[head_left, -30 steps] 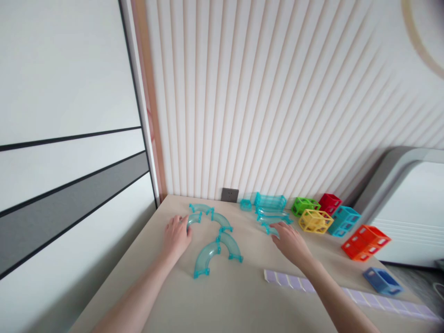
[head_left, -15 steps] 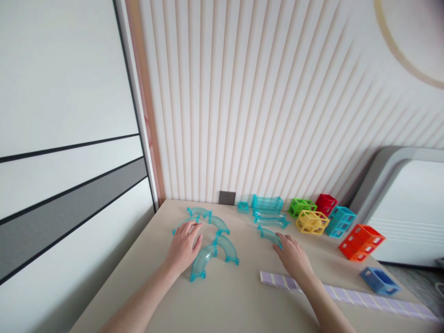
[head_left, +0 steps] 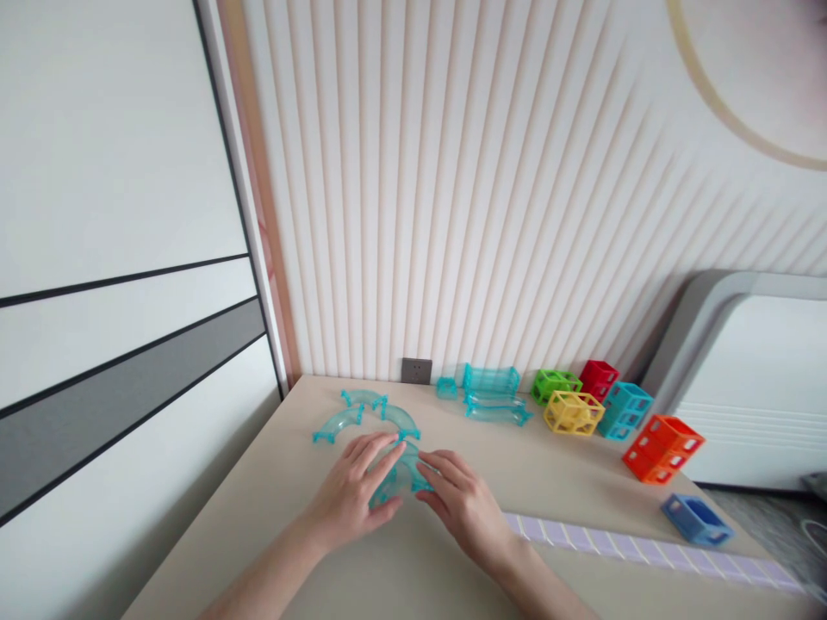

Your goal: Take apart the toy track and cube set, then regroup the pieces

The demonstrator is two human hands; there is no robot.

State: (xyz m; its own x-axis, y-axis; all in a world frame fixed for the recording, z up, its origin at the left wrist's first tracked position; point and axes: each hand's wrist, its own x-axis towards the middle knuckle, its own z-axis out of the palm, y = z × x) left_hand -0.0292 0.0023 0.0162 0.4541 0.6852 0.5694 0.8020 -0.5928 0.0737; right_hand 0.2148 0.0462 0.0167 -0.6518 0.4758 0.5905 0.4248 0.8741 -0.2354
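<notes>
My left hand (head_left: 355, 491) reaches over a clear teal curved track piece (head_left: 382, 492), with its fingers stretched out and the thumb apart. The index fingertip lies by the joint at the top of that curve. Close on its right, my right hand (head_left: 462, 504) has its fingers and thumb closed at the end of another curved track piece (head_left: 411, 465). The hands hide much of both pieces. Behind them, more teal curves, including a large curve (head_left: 397, 418), a left curve (head_left: 339, 423) and a back curve (head_left: 363, 397), lie on the table.
Straight teal track pieces (head_left: 494, 405) and a small teal piece (head_left: 445, 387) stand by the wall. Right of them are green (head_left: 556, 384), yellow (head_left: 574, 413), red, teal and orange (head_left: 662, 449) frame blocks. A blue block (head_left: 698, 519) and a lilac strip (head_left: 633, 547) lie nearer.
My right hand has moved left from the separate curved piece, which no longer lies at its old spot, to beside my left hand. My left hand has shifted nearer and right.
</notes>
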